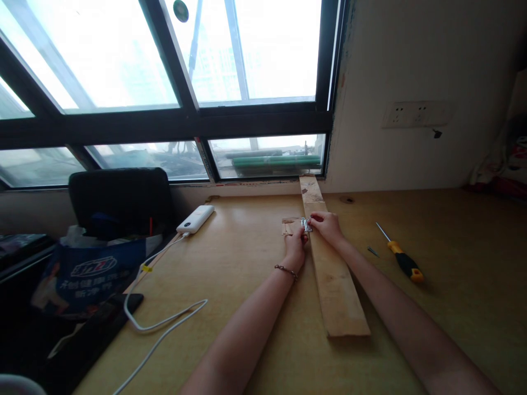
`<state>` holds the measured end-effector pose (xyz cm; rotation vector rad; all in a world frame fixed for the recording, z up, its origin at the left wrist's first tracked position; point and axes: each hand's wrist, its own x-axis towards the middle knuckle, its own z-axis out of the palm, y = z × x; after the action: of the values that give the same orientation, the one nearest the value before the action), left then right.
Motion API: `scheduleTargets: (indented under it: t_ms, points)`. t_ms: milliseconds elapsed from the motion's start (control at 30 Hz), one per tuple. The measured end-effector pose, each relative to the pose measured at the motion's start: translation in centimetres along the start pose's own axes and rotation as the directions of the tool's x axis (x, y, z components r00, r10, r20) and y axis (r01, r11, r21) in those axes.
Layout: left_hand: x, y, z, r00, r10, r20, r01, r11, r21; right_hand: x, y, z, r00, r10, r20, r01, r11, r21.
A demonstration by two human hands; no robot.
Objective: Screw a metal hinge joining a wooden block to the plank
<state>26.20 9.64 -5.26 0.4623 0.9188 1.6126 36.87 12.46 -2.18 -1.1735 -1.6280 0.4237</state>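
Note:
A small silver metal hinge (pixel 305 224) bridges a long wooden plank (pixel 337 291) and a short piece of wood (pixel 289 225) on its left. My left hand (pixel 295 246), with a beaded bracelet at the wrist, grips the hinge from the near side, its fingers closed. From the right, my right hand (pixel 326 225) rests over the plank. Its thumb and fingertips are pinched at the hinge's right leaf; anything between them is too small to make out. On the table to the right lie a yellow and black screwdriver (pixel 401 256) and some small screws (pixel 373 251).
On the table (pixel 239 263), a white power bank (pixel 195 219) trails a white cable (pixel 164 326) along the left side. A black chair (pixel 121 192) and a blue bag (pixel 99 280) stand beyond the left edge. The plank's far end reaches the window wall.

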Motion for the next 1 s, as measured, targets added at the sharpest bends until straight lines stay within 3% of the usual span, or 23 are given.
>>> scheduleTargets:
  t_ms: [200,467,733,1000]
  points:
    - [0.1,-0.3,-0.1,0.999,0.001,0.044,0.0,1.0,-0.011,-0.1,-0.3,0.0,0.999,-0.036,-0.017,0.035,0.998,-0.046]
    - [0.1,-0.1,-0.1,0.998,0.004,0.058,-0.006,0.999,0.04,-0.4,-1.3,-0.4,0.996,-0.091,-0.014,0.086,0.969,-0.233]
    - [0.1,-0.2,-0.1,0.998,0.033,0.057,-0.035,0.999,0.034,-0.6,-1.8,-0.6,0.985,-0.164,0.053,0.172,0.957,-0.232]
    - [0.5,-0.1,0.0,0.997,0.001,0.079,-0.003,1.0,0.025,-0.4,-1.4,-0.5,0.987,-0.149,0.058,0.159,0.942,-0.296]
